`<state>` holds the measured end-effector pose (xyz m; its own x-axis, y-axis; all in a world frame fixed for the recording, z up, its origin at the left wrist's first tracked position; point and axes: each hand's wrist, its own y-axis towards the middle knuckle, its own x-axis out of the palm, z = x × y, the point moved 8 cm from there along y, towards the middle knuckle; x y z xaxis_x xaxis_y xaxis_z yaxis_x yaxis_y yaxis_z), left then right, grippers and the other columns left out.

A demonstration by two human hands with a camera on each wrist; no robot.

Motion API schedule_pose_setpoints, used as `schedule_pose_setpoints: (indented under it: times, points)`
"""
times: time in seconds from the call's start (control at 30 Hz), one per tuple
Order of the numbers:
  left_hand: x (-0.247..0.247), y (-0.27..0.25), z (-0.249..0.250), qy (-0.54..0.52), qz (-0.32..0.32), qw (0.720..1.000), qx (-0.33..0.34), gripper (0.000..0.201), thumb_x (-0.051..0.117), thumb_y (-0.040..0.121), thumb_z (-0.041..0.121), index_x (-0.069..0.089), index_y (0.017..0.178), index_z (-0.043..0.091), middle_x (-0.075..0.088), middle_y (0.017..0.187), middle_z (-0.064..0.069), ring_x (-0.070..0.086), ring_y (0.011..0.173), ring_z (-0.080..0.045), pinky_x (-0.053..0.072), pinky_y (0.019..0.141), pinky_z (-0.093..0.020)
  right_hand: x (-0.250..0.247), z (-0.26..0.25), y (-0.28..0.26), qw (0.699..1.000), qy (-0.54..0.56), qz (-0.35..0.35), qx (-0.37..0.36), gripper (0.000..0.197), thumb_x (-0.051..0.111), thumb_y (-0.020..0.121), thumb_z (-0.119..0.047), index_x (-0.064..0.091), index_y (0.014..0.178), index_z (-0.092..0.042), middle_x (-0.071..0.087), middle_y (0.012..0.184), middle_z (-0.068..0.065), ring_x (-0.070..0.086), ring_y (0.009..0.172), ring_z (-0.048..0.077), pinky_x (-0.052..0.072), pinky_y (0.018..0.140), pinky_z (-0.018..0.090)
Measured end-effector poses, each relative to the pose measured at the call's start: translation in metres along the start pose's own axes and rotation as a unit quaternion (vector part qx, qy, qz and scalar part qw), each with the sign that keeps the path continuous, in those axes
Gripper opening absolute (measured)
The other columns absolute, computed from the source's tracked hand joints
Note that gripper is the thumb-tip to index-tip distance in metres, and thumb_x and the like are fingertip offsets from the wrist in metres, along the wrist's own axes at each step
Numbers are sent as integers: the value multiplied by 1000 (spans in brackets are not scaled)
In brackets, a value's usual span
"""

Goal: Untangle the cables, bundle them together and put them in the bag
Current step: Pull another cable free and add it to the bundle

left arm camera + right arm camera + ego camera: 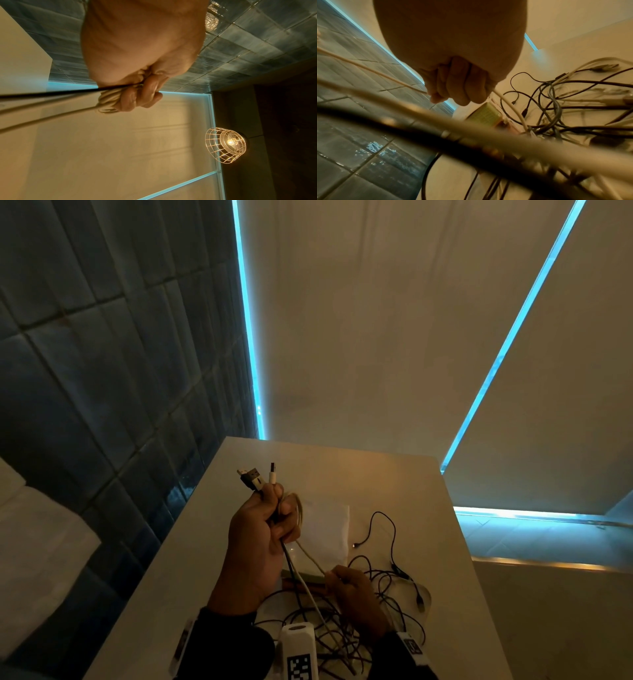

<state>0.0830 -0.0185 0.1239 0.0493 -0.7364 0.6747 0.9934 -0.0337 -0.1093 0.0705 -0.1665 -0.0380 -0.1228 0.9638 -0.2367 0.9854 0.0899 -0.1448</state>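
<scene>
Left hand: the left hand (260,539) is raised above the table, fingers curled tight round a gathered bunch of cable ends — the USB plugs (255,475) stick up out of the fist, and a coil of white cable (108,98) sits wound against the fingers.
Right hand: the right hand (356,594) is lower, just over the pile, fingers closed in a fist on one white cable (508,102) that runs through it.
Between the hands: a black strand and white strands stretch taut from the left fist down toward the right.
Cables: the tangle of cables (376,604) — mostly thin black, some white — lies loose on the table under and right of the right hand.
Bag: a pale flat bag (329,525) lies on the table behind the hands.
Surface: a white table (394,481), lit warm.
Room: dark blue tiled wall (85,354) to the left, pale blinds edged with blue light ahead, a caged lamp (226,144) glowing overhead.
</scene>
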Motion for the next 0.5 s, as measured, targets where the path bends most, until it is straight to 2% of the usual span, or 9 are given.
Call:
schedule_pose_setpoints:
  times: [0.1,0.17,0.23,0.33,0.4,0.5]
  points:
    - [-1,1,-2,6,8,1000,-20,29,30,102,24,39,75,16,40,57,3,26,39,-6,26,40,-19,-13,-9,2,998,0,65,0,36,54,92,-16,48,56,-14,45,55,-7,43,51,0,34,52,14]
    - [1,0,-2,19,7,999,-26,29,31,102,24,40,75,16,39,58,3,28,40,-6,26,41,-20,-22,-24,4,994,20,105,-11,36,53,93,-10,52,57,-12,44,52,-8,43,48,1,36,51,19]
    - [3,0,-3,31,8,999,-32,29,32,101,24,40,75,15,39,58,3,29,41,-7,26,41,-21,-27,-47,3,991,38,121,-36,34,54,94,-17,55,61,-12,39,48,-7,37,47,10,31,52,27]
    - [4,-1,-9,43,14,998,-50,29,31,101,24,40,76,14,42,58,2,33,42,-9,28,42,-22,-31,-95,-4,984,100,115,-96,32,50,98,-19,55,69,-6,31,45,-3,25,40,12,23,47,23]
    - [2,-2,-12,70,26,996,-53,28,31,102,25,41,79,13,48,59,0,40,46,-11,30,49,-26,-31,-131,-13,974,144,94,-147,34,50,98,-21,53,72,1,28,44,-1,21,38,11,21,43,20]
    - [0,-4,-11,112,51,991,-44,27,34,102,23,50,85,10,61,64,-4,53,52,-15,36,58,-32,-24,-167,-29,966,158,57,-197,31,49,93,-26,55,71,-5,31,44,-4,22,38,9,21,42,19]
